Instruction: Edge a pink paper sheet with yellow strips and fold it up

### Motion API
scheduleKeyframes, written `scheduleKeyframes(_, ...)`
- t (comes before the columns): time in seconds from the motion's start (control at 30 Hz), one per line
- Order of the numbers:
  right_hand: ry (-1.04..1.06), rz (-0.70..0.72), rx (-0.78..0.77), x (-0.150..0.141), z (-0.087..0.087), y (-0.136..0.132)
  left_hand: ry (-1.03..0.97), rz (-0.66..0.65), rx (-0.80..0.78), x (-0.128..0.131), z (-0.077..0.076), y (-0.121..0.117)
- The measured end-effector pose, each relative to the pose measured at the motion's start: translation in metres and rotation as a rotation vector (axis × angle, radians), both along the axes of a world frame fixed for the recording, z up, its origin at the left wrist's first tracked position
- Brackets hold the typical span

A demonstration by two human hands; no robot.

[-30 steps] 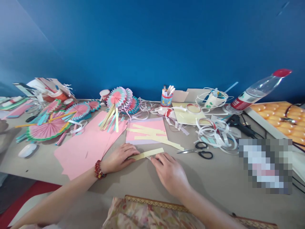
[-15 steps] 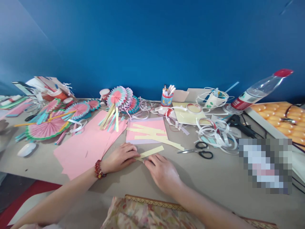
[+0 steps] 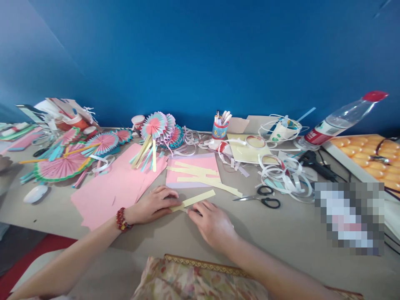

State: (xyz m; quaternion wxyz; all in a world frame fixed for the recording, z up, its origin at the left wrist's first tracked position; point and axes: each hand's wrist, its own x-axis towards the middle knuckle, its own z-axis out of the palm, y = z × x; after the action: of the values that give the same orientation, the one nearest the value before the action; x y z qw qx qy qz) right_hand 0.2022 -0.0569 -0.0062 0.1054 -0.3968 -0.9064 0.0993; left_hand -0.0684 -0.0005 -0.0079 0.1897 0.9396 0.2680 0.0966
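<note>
"Left hand [image 3: 158, 204] first — what's it doing?"

"Palm down, fingers bent, with the near end of the yellow strip [image 3: 199, 198] running in beside its thumb. I can't tell whether it pinches the paper or only presses on it."

"And the right hand [image 3: 214, 227]?"

"Curled low, thumb and forefinger at the strip's lower edge. Whether they grip it is hidden too."

"Now the rest, biggest down."

"Biggest is the grey-beige tabletop [image 3: 259, 250], backed by a blue wall. Pink sheets [image 3: 109, 187] overlap on it, left of centre, beyond the left forearm. A clear bottle [image 3: 331, 127] with a red cap is at the far right, leaning in the view."

"What's straight ahead of the hands?"

"A pink-and-lilac sheet [image 3: 171, 177], with loose pale yellow strips [image 3: 192, 171] lying across it; one sticks out past its right corner. Toward the far left corner, pleated paper fans [image 3: 64, 166] are heaped together. White curled strips [image 3: 292, 179] are tangled on the right, just beside a black glue gun [image 3: 315, 164]."

"Anything smaller?"

"Scissors [image 3: 265, 198], lying with black handles to the right and blades toward the loose strips. A marker cup [image 3: 220, 130] stands by the far edge, near the middle. Smaller again — a white mouse [image 3: 36, 193] toward the left edge, then the red bead bracelet [image 3: 122, 221] on the left wrist."
</note>
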Motion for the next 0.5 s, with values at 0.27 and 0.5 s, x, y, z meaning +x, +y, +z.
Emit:
scheduleKeyframes(0.27,0.039,0.030,0.011,-0.0024,-0.0023,0.0041,-0.020,-0.020,0.024,0.0001,0.0005,0.0015)
scheduleKeyframes(0.5,0.047,0.083,0.016,-0.0014,-0.0048,0.0059,0.023,-0.027,0.021,-0.0004,0.0007,0.0012)
